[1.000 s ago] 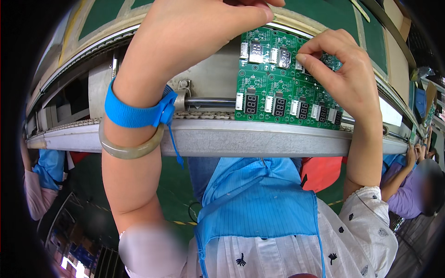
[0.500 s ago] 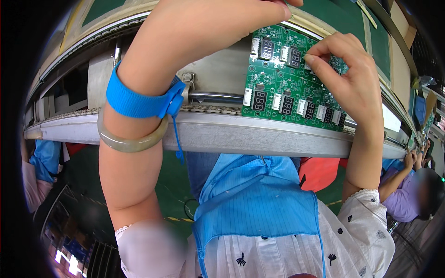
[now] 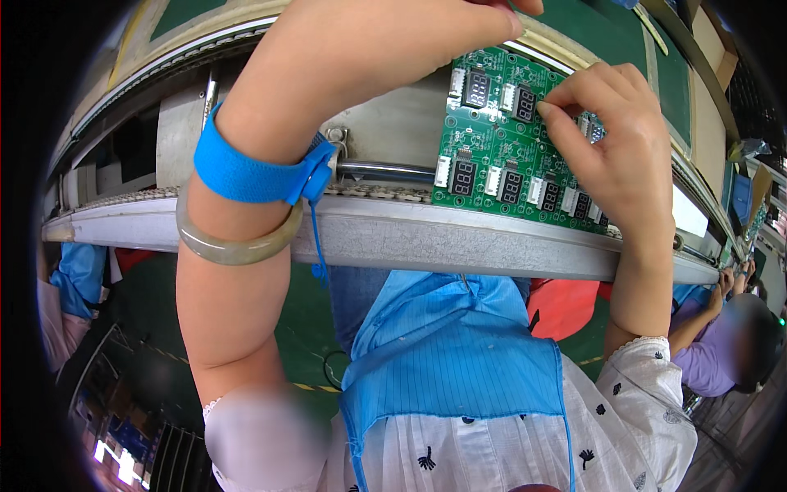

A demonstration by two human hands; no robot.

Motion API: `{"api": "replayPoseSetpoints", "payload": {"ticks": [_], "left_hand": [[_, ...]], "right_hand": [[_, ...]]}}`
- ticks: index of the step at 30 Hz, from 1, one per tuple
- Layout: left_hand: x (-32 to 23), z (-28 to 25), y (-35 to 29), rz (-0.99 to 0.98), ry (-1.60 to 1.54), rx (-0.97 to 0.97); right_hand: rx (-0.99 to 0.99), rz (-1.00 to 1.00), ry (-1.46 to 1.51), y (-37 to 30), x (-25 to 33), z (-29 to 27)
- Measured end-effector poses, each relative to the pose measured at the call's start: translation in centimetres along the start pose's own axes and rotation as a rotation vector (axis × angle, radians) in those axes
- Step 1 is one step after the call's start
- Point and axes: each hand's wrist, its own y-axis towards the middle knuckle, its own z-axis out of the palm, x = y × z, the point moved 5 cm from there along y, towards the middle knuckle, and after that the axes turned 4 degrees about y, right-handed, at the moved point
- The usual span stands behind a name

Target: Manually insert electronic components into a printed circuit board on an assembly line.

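A green circuit board panel (image 3: 492,138) lies across the rails, carrying several black digit displays (image 3: 463,177) with white connectors (image 3: 443,171) beside them. Over its right part is my right hand (image 3: 615,135), thumb and forefinger pinched together close to an upper-row display (image 3: 524,103). Whatever sits between those fingertips is too small or hidden to make out. My left hand (image 3: 467,25) reaches past the panel's far left corner, its fingers mostly cut off by the top edge. On that arm are a blue wrist strap (image 3: 246,168) and a pale bangle (image 3: 238,246).
A metal rail (image 3: 410,230) with a chain runs along the near side of the panel. Left of the panel is a steel rod (image 3: 385,170). Beyond the far rail lies a green surface (image 3: 590,33). A person in purple (image 3: 705,361) works at the right; another person's blue garment (image 3: 78,279) shows at left.
My right hand has shifted slightly left and nearer, uncovering more of the panel's right part. The panel and my left hand appear slightly farther right in the view.
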Motion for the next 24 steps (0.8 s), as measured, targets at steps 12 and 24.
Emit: {"api": "replayPoseSetpoints", "payload": {"ticks": [12, 24], "left_hand": [[1.1, 0.5, 0.1, -0.060, -0.146, 0.021], [0.5, 2.0, -0.2, 0.236, 0.043, 0.105]], "right_hand": [[-0.035, -0.069, -0.073, 0.1, 0.7, -1.0], [-0.120, 0.106, 0.478, -0.1, -1.5, -1.4]]}}
